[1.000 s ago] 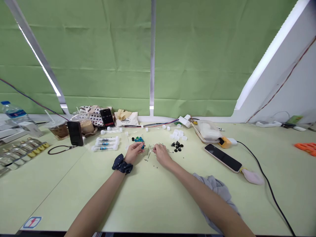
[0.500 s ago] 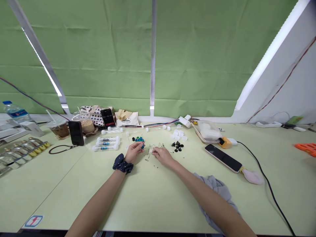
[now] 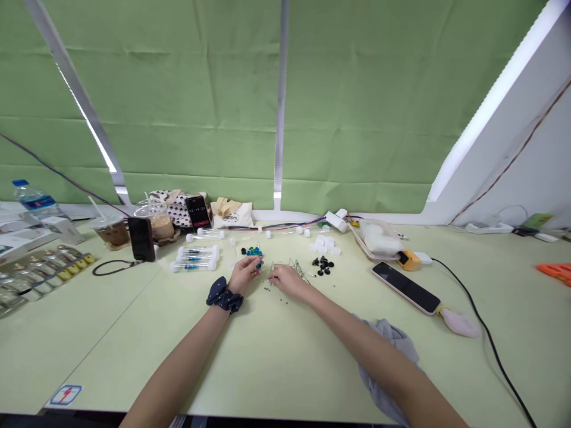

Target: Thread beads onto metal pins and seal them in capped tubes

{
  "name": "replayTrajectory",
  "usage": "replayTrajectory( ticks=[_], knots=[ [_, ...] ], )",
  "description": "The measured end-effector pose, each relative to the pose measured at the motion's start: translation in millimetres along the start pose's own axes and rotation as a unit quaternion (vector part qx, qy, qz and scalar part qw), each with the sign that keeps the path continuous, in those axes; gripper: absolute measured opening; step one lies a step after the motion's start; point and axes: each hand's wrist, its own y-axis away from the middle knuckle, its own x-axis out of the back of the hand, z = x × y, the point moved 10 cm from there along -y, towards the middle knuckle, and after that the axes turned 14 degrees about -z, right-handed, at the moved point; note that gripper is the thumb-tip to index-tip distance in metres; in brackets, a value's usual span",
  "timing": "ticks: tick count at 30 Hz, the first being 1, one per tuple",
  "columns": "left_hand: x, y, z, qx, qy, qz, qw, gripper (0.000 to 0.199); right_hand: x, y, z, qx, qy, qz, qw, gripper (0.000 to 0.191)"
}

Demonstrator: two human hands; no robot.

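Note:
My left hand (image 3: 244,274) is closed in a pinch on a small blue bead-like piece (image 3: 259,265) at its fingertips. Just beyond it lies a cluster of blue, green and black small pieces (image 3: 253,252). My right hand (image 3: 288,279) has its fingertips pressed together low over the table, by some tiny grey bits (image 3: 267,289); what they pinch, if anything, is too small to make out. Thin bent metal wires (image 3: 295,266) lie behind and partly under that hand. To its right sit several black knob-like pieces (image 3: 323,265).
White caps (image 3: 325,244) lie behind the black pieces. Clear tubes (image 3: 194,259) rest at left, near a standing phone (image 3: 141,239) and drink cups (image 3: 110,230). On the right are another phone (image 3: 405,288), a plastic tray (image 3: 378,239) and a black cable (image 3: 482,333).
My right hand has moved slightly left, its fingertips lower and nearer the tiny grey bits. My left hand keeps its pinch on the blue piece. The camera view has shifted a little.

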Motion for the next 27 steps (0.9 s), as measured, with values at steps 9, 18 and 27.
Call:
replayTrajectory(
  ticks=[9, 18, 27],
  knots=[
    [-2.1, 0.5, 0.7, 0.004, 0.004, -0.004, 1.000, 0.039, -3.3, -9.9, -13.8, 0.010, 0.058, -0.044, 0.997, 0.017],
    [-1.0, 0.0, -1.2, 0.005, 0.009, -0.007, 1.000, 0.036, -5.3, -9.7, -13.4, -0.004, 0.064, -0.057, 0.996, 0.019],
    [-3.7, 0.4, 1.3, 0.002, 0.003, -0.020, 1.000, 0.036, -3.8, -8.0, -15.4, 0.001, 0.061, -0.056, 0.997, 0.018]
  ],
)
